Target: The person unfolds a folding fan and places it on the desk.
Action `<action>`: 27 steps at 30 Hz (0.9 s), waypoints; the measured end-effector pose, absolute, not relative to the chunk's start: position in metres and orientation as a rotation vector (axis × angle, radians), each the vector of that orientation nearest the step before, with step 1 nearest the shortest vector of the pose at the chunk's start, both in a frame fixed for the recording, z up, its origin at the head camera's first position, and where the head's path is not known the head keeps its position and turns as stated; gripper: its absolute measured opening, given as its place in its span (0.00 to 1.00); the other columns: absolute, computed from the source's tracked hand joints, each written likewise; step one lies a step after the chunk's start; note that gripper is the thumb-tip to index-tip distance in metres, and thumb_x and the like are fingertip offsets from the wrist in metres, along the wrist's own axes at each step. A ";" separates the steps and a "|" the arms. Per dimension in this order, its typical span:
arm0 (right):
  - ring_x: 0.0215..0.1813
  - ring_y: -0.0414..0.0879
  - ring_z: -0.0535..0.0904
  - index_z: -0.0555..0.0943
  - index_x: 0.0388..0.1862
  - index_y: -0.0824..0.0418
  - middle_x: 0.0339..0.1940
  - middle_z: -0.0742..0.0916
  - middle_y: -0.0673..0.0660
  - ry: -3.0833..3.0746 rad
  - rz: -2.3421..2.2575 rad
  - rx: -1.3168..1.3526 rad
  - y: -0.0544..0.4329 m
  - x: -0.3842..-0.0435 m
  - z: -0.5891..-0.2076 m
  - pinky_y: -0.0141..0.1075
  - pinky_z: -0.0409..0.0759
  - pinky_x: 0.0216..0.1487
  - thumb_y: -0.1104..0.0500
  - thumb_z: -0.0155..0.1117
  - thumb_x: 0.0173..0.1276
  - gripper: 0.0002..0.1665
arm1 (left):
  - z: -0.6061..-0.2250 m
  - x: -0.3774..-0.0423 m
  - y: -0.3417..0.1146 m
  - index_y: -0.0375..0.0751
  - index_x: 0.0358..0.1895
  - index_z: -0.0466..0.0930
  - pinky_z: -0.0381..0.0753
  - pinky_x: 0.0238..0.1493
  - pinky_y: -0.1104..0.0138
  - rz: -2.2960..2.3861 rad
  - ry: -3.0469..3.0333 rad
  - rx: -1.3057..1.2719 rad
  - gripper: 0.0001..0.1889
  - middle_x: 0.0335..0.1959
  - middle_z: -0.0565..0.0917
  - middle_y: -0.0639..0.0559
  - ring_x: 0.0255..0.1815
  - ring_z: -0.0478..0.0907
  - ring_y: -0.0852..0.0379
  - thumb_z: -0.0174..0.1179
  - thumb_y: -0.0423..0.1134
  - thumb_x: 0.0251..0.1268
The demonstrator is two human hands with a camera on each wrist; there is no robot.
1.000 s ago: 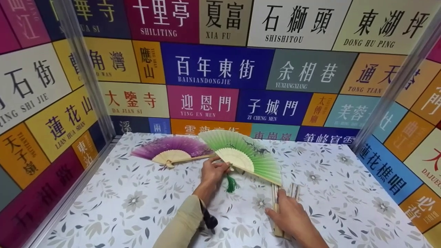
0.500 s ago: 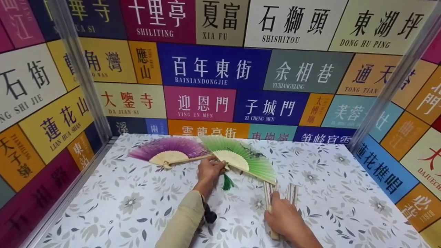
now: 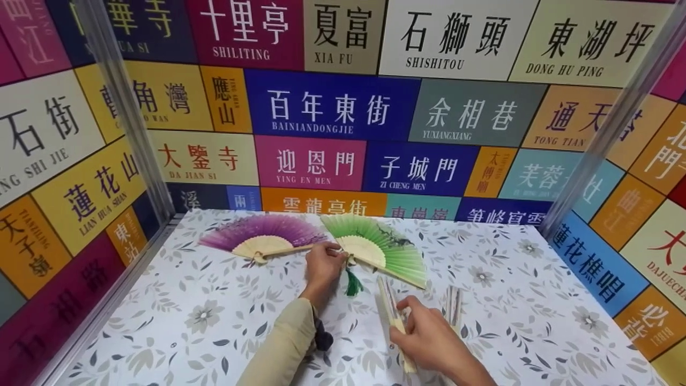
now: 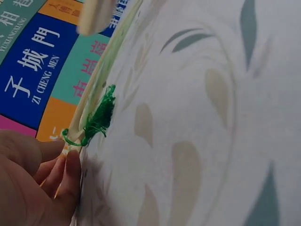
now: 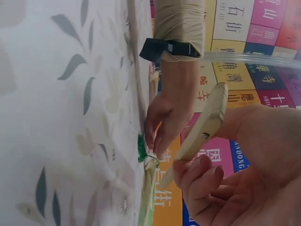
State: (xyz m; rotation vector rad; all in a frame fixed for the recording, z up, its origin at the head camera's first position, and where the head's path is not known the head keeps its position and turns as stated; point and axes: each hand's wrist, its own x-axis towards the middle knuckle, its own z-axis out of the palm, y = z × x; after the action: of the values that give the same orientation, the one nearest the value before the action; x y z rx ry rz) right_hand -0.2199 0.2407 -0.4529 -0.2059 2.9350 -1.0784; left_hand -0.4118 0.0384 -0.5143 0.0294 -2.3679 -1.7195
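Observation:
A spread green folding fan [image 3: 396,246] lies on the table, with a green tassel [image 3: 353,284] at its pivot. My left hand [image 3: 324,265] pinches at the pivot end of this fan, close to the tassel's cord, as the left wrist view also shows. My right hand [image 3: 429,335] grips a folded fan [image 3: 395,316] with pale wooden ribs, tilted and held off the cloth; its rivet end shows in the right wrist view. Left of the green fan lies a spread purple folding fan [image 3: 262,230]. Another folded fan [image 3: 454,303] is partly hidden behind the right hand.
A white cloth [image 3: 177,332] with grey flowers and leaves covers the table. Panels with Chinese place names [image 3: 332,107] stand at the back and on both sides, with clear upright corner strips [image 3: 134,128]. A dark band [image 3: 323,338] sits on the left wrist.
My right hand has lifted one folded fan from beside the other and moved it left. The green fan has dropped lower toward the cloth, with the left hand still at its pivot.

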 end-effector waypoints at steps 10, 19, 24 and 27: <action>0.29 0.38 0.80 0.80 0.50 0.55 0.28 0.85 0.48 3.036 -1.430 -0.127 0.226 -0.244 -0.440 0.29 0.80 0.32 0.57 0.72 0.75 0.11 | -0.496 -0.360 0.046 0.34 0.46 0.91 0.94 0.42 0.63 -1.963 -2.265 -0.372 0.07 0.35 0.92 0.44 0.36 0.91 0.49 0.69 0.35 0.74; 0.39 0.41 0.88 0.80 0.57 0.55 0.39 0.91 0.49 2.982 -1.770 -0.419 0.222 -0.262 -0.447 0.31 0.89 0.39 0.59 0.70 0.79 0.12 | -0.493 -0.316 0.053 0.31 0.59 0.86 0.94 0.60 0.54 -2.680 -1.893 -0.687 0.15 0.50 0.92 0.40 0.51 0.92 0.49 0.62 0.40 0.84; 0.44 0.44 0.90 0.82 0.56 0.55 0.45 0.92 0.50 2.908 -1.910 -0.567 0.222 -0.266 -0.449 0.33 0.93 0.41 0.58 0.68 0.81 0.09 | -0.490 -0.311 0.050 0.32 0.61 0.86 0.93 0.61 0.54 -2.711 -1.787 -0.687 0.15 0.54 0.91 0.42 0.54 0.91 0.49 0.64 0.39 0.82; 0.46 0.45 0.92 0.86 0.54 0.54 0.46 0.93 0.51 2.882 -1.970 -0.556 0.223 -0.267 -0.449 0.35 0.94 0.44 0.59 0.70 0.80 0.08 | -0.487 -0.311 0.047 0.33 0.60 0.87 0.93 0.61 0.55 -2.665 -1.776 -0.666 0.15 0.55 0.90 0.42 0.55 0.91 0.50 0.66 0.38 0.79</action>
State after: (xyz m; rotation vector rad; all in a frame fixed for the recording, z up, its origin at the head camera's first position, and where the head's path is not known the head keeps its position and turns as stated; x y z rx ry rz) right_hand -0.2675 0.2229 -0.4485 -0.5555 2.8821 -1.9699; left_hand -0.3113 0.0473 -0.4875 -0.6659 -1.7761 -2.6655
